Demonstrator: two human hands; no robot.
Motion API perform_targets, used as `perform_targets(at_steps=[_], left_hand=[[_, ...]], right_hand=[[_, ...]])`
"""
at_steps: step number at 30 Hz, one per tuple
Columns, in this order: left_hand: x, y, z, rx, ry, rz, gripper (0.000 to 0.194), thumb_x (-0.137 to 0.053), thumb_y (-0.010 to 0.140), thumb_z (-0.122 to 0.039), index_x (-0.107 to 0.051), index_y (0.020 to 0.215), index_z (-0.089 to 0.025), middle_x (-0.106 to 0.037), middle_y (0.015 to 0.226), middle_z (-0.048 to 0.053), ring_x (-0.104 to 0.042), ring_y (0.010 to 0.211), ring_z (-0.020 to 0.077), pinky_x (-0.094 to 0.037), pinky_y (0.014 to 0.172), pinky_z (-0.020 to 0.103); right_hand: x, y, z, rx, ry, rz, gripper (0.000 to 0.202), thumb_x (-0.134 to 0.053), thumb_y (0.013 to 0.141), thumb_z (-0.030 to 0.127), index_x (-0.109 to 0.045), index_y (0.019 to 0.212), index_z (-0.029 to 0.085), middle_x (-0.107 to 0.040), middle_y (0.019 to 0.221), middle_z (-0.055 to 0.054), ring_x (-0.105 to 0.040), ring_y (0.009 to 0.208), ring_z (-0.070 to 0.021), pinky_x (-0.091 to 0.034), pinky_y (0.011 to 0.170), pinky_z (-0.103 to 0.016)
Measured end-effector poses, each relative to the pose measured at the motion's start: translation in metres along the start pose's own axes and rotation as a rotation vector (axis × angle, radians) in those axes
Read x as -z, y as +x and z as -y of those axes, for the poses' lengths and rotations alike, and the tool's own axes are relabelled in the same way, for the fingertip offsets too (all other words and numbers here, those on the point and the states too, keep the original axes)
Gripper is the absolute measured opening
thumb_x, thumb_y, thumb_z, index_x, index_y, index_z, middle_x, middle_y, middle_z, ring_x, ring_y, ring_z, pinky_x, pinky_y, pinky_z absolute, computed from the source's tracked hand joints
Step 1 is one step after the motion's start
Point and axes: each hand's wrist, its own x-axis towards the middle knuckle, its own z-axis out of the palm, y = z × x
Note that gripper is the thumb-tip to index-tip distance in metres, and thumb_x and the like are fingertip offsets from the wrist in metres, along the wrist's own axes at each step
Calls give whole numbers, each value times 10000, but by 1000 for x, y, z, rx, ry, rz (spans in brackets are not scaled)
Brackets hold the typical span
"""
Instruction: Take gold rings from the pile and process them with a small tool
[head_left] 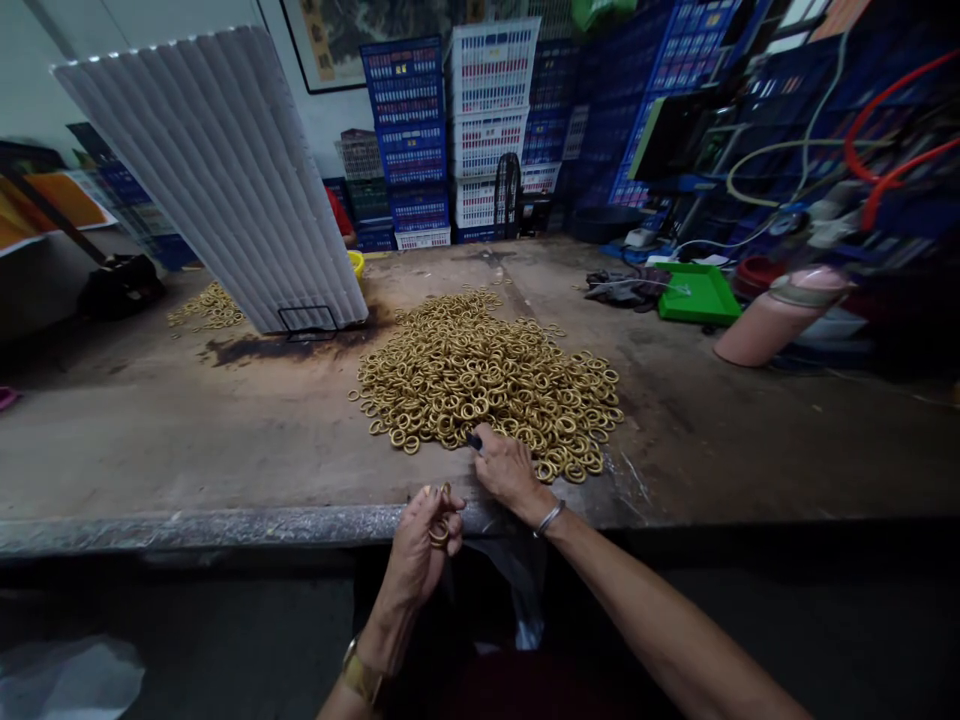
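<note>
We take the pile of gold-coloured rings (491,375) as our landmark. It lies on the worktable (225,430), just ahead of our two hands, spread longer from its far left to its near right than across. Our right hand (510,468) is the nearer one: its fingertips are at the pile's near edge, with the loose rings directly beyond them and off to both sides. Those fingers are closed on a small dark piece (473,441) whose visible end points toward the pile's left; we cannot tell what it is, nor whether it touches a ring.

Our left hand (418,548) sits nearer our body than the pile, over the table's front edge and apart from the right hand. Its fingers are curled together on a few rings (439,532), one hanging with its opening toward us; we cannot count them all. A round ring has no long axis, so only its hole and the tilt of its face give it a direction.
</note>
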Motion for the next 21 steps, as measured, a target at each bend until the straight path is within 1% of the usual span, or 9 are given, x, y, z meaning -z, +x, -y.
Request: perform_targets(at_steps=[2, 4, 8, 10, 12, 13, 17, 19, 21], left_hand=[[2, 1, 0, 11, -31, -9, 224, -580, 755, -344, -518, 754, -129, -592, 789, 53, -479, 531, 70, -322, 403, 171], [4, 1, 0, 13, -46, -8, 197, -582, 756, -316, -522, 755, -128, -595, 794, 57, -490, 548, 78, -332, 411, 175], [4, -1, -4, 15, -94, 22, 142, -585, 753, -273, -511, 766, -152, -574, 745, 23, -501, 553, 83, -343, 418, 175], [5, 0, -6, 47, -132, 34, 146, -598, 738, -246, -521, 832, -165, -570, 744, 16, -516, 573, 89, -348, 423, 171], [6, 2, -8, 87, -177, 41, 192, -614, 718, -226, -532, 882, -166, -571, 752, 19, -530, 597, 94, -352, 428, 167], [6, 3, -8, 102, -199, 40, 189, -620, 711, -223, -539, 870, -158, -571, 753, 23, -533, 605, 95, -350, 427, 163], [5, 8, -6, 142, -254, 10, 163, -654, 679, -238, -540, 719, -130, -565, 732, 25, -531, 604, 85, -327, 412, 144], [2, 9, -4, 140, -234, -3, 184, -674, 661, -241, -534, 709, -132, -557, 720, 12, -525, 594, 77, -331, 417, 140], [-1, 10, -2, 94, -153, -16, 205, -680, 657, -261, -532, 730, -140, -541, 697, -6, -512, 569, 69, -334, 418, 143]], right_hand=[[-1, 9, 4, -50, -32, -7, 225, -395, 836, 299, -493, 995, 173, -648, 833, -88, -601, 764, -199, -335, 630, -263], [-4, 17, 6, -74, -62, -5, 254, -384, 846, 331, -477, 1014, 164, -649, 839, -101, -606, 770, -219, -346, 631, -276], [-12, 25, 9, -68, -86, 26, 196, -398, 832, 251, -487, 987, 171, -652, 843, -96, -608, 782, -210, -349, 632, -271], [-12, 24, 8, -59, -76, 28, 176, -391, 833, 234, -502, 960, 186, -653, 846, -83, -607, 776, -192, -343, 627, -259], [-11, 20, 6, -40, -59, 9, 171, -382, 838, 244, -519, 930, 202, -651, 852, -63, -602, 775, -177, -336, 622, -250], [-11, 17, 4, -30, -50, -7, 175, -379, 838, 248, -527, 921, 207, -650, 862, -55, -598, 781, -171, -333, 623, -246], [-8, 7, -5, 3, -3, -36, 189, -409, 812, 229, -559, 926, 205, -637, 918, -53, -580, 808, -150, -328, 638, -228], [-8, 3, -8, 31, 65, -36, 184, -426, 796, 224, -580, 891, 194, -641, 880, -55, -575, 779, -148, -332, 638, -227], [-8, 1, -10, 51, 193, -40, 180, -426, 791, 228, -596, 826, 181, -642, 795, -52, -564, 723, -147, -342, 630, -231]])
